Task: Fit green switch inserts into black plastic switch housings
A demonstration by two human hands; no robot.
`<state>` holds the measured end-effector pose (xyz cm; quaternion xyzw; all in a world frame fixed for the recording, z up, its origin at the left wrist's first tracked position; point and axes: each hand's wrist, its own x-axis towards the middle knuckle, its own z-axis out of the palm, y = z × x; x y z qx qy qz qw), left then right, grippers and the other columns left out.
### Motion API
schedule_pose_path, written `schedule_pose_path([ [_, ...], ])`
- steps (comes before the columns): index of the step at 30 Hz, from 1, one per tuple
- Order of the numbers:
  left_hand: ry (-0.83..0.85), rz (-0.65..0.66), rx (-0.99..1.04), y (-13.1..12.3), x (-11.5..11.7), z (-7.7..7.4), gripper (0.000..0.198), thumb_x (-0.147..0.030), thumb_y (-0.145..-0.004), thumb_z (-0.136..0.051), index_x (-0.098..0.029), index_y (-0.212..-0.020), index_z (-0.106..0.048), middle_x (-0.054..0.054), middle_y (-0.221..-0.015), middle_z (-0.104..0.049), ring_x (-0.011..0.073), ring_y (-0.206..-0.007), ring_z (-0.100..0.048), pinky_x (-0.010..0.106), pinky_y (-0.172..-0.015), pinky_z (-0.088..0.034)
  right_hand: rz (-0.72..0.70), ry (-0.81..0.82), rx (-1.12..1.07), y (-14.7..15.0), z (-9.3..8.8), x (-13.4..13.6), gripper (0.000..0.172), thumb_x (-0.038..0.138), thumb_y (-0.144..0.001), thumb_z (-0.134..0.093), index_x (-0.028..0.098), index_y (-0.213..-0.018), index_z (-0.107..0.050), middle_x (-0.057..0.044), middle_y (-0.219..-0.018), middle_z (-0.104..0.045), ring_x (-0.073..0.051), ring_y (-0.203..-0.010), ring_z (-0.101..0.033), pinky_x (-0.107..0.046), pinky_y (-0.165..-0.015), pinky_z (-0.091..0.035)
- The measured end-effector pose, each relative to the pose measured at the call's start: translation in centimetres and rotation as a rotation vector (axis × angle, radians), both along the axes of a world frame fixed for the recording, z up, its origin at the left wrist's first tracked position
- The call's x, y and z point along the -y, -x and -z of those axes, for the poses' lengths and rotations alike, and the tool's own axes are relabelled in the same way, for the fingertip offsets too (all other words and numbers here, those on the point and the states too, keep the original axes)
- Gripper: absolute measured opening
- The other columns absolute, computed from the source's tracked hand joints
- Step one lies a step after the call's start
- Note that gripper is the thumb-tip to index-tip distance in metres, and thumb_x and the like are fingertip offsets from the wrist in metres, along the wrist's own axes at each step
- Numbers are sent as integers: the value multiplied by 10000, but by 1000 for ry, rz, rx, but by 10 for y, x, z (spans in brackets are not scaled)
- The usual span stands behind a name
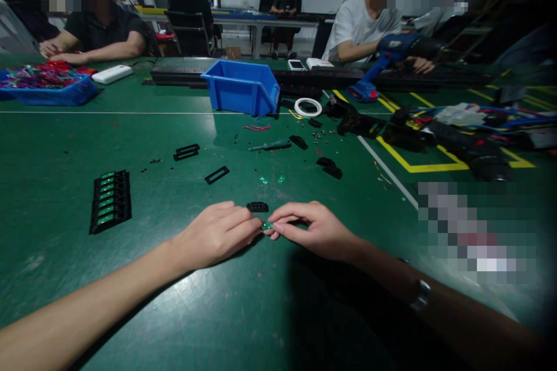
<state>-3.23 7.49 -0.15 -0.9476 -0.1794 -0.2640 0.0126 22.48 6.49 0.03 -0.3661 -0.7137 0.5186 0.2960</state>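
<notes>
My left hand and my right hand meet over the green table, their fingertips pinched on a small green circuit board. Just beyond the fingers lies a black plastic housing. Two more little green boards rest farther out on the table. To the left stands a row of black housings fitted with green boards. An empty black rectangular frame and a pair of similar frames lie between that row and the middle.
A screwdriver, loose screws and black parts lie ahead. Behind them stand a blue bin, a white tape ring and a blue cordless drill. Cable bundles cover the right. Co-workers sit across the table.
</notes>
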Motion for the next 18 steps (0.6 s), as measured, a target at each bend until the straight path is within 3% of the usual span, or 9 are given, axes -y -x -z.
schedule_pose_path([
  [18, 56, -17, 1, 3, -1, 4, 200, -196, -999, -568, -151, -1192, -585, 54, -908, -685, 156, -720, -573, 303, -631, -408, -29, -105, 56, 0, -3, -1, 228, 177, -909, -648, 158, -1132, -693, -37, -876, -801, -145, -811, -755, -253, -798, -567],
])
